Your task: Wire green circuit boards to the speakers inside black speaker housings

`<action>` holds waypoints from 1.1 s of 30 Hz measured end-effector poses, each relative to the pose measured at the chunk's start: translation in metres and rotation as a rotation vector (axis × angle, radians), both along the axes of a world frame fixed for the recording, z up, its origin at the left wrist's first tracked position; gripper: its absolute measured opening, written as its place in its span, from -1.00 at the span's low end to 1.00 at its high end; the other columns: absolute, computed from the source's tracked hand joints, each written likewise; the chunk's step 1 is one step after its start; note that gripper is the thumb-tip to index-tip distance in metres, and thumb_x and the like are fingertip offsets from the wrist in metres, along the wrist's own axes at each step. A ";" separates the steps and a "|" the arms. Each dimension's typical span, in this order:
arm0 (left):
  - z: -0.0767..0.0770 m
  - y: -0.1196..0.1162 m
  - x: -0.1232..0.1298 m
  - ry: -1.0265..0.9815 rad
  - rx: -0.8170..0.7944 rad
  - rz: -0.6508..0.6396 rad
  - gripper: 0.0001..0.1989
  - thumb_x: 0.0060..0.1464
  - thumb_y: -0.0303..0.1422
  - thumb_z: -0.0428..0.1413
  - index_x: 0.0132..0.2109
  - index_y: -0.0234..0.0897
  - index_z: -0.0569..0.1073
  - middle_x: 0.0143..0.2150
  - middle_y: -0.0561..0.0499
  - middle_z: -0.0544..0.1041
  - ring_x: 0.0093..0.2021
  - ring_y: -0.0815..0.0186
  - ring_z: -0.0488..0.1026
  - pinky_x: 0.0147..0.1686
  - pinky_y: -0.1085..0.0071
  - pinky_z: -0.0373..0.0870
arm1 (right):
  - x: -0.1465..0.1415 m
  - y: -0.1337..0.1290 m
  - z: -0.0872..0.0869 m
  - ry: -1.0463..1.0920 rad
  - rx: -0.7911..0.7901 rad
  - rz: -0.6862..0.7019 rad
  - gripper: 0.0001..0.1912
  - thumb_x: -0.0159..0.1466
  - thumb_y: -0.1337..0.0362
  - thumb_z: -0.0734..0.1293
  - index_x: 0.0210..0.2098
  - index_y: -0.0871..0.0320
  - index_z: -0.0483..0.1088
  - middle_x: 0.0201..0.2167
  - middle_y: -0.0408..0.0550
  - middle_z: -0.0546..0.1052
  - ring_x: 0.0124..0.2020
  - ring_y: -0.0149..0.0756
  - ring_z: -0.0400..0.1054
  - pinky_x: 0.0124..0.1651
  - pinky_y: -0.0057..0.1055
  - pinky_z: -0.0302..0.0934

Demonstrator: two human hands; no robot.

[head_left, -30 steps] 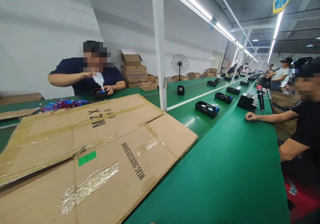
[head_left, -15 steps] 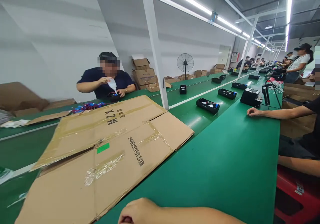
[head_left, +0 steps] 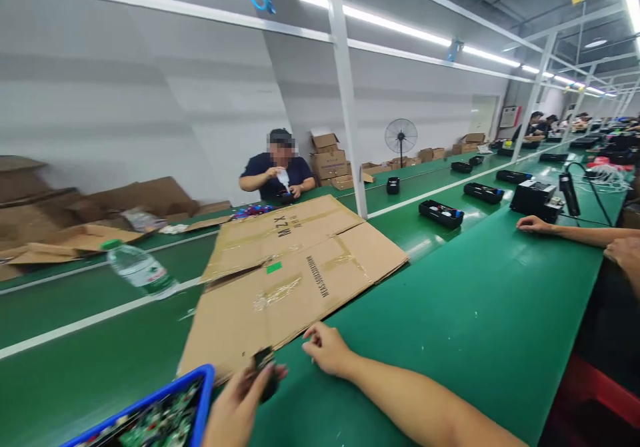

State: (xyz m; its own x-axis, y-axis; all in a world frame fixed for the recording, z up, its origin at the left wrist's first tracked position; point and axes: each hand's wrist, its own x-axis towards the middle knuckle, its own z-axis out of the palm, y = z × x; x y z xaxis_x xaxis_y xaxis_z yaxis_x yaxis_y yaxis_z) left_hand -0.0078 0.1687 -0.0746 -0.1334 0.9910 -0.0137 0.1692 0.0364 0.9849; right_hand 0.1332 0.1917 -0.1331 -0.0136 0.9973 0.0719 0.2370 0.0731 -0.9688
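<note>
My left hand [head_left: 235, 404] is closed around a small dark circuit board [head_left: 263, 362], blurred by motion, held over the near edge of the flattened cardboard [head_left: 235, 330]. Just left of it, a blue bin [head_left: 206, 387] holds a heap of green circuit boards [head_left: 167, 415]. My right hand [head_left: 327, 348] rests on the green table [head_left: 435, 327] by the cardboard's edge. Its fingers are curled in, and nothing shows in them.
A water bottle [head_left: 140, 270] lies on the green surface at left. Black housings [head_left: 441, 214] line the belt beyond a white post [head_left: 349, 100]. Across the cardboard a person [head_left: 279, 167] holds a white bottle. A co-worker's hand [head_left: 534, 225] rests at right, near a black device [head_left: 535, 200].
The view has swung left and down. My left hand with the circuit board and the blue bin have come into view. My right hand now appears higher in the picture.
</note>
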 end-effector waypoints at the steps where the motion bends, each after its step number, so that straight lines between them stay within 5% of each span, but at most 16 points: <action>1: 0.000 0.001 0.004 -0.090 -0.016 -0.100 -0.45 -0.35 0.08 0.29 -0.38 -0.34 0.47 -0.48 -0.03 0.53 -0.41 0.15 0.51 -0.34 0.23 0.50 | 0.002 0.002 -0.001 0.039 -0.011 -0.011 -0.86 0.30 0.32 0.27 -0.18 0.25 0.32 -0.51 -0.23 0.34 -0.55 -0.49 0.24 -0.46 -0.53 0.19; 3: -0.006 0.008 0.022 -0.156 0.025 -0.145 -0.41 -0.46 0.12 0.28 -0.43 -0.32 0.43 -0.50 -0.02 0.53 -0.43 0.16 0.51 -0.38 0.29 0.49 | 0.011 0.006 -0.003 0.107 -0.017 -0.039 -0.78 0.36 0.21 0.22 -0.14 0.27 0.30 -0.46 -0.18 0.37 -0.53 -0.47 0.28 -0.46 -0.50 0.25; 8: -0.038 0.033 0.061 -0.179 0.058 -0.177 -0.44 -0.36 0.13 0.20 -0.45 -0.34 0.42 -0.60 0.02 0.46 -0.56 0.26 0.45 -0.56 0.38 0.42 | 0.042 0.019 -0.010 0.197 0.046 -0.168 -0.68 0.39 0.12 0.17 -0.03 0.25 0.24 -0.30 -0.08 0.37 -0.42 -0.43 0.31 -0.40 -0.46 0.30; 14: -0.060 0.037 0.055 -0.105 0.049 -0.256 -0.63 -0.09 -0.07 0.18 -0.36 -0.35 0.46 -0.56 0.08 0.44 -0.57 0.37 0.39 -0.62 0.46 0.35 | 0.049 0.030 -0.026 0.180 0.065 -0.100 -0.57 0.29 0.14 0.29 0.06 0.20 0.19 -0.23 -0.04 0.38 -0.40 -0.39 0.33 -0.57 -0.56 0.21; 19: -0.065 0.031 0.055 -0.071 0.060 -0.280 -0.79 -0.05 -0.23 0.20 -0.39 -0.32 0.48 -0.56 0.08 0.44 -0.56 0.39 0.37 -0.62 0.51 0.32 | 0.048 0.023 -0.034 0.099 0.095 -0.051 -0.75 0.28 0.16 0.32 -0.21 0.26 0.37 -0.40 -0.13 0.41 -0.45 -0.44 0.31 -0.44 -0.50 0.26; 27: -0.075 0.039 0.050 -0.168 0.077 -0.124 -0.67 0.05 -0.24 0.15 -0.10 -0.37 0.42 -0.09 -0.16 0.48 -0.26 0.29 0.51 -0.32 0.39 0.49 | 0.054 0.028 -0.034 0.040 0.083 -0.207 -0.69 0.38 0.10 0.17 -0.17 0.26 0.31 -0.41 -0.14 0.38 -0.52 -0.47 0.29 -0.49 -0.51 0.25; 33: -0.078 0.038 0.049 -0.112 0.094 -0.214 -0.86 0.12 -0.38 0.14 -0.21 -0.39 0.45 -0.26 -0.03 0.51 -0.28 0.32 0.48 -0.22 0.28 0.46 | 0.047 0.016 -0.024 -0.193 0.191 -0.052 -0.81 0.29 0.22 0.31 -0.34 0.25 0.35 -0.36 -0.12 0.40 -0.29 -0.35 0.33 -0.17 -0.31 0.27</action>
State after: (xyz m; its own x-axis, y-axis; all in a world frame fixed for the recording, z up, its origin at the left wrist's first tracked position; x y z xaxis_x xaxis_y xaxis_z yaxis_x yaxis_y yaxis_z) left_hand 0.0413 0.2067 -0.1528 0.0768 0.9941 0.0766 0.0530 -0.0807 0.9953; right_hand 0.1806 0.2076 -0.1567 0.0059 0.9655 0.2602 0.4239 0.2332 -0.8752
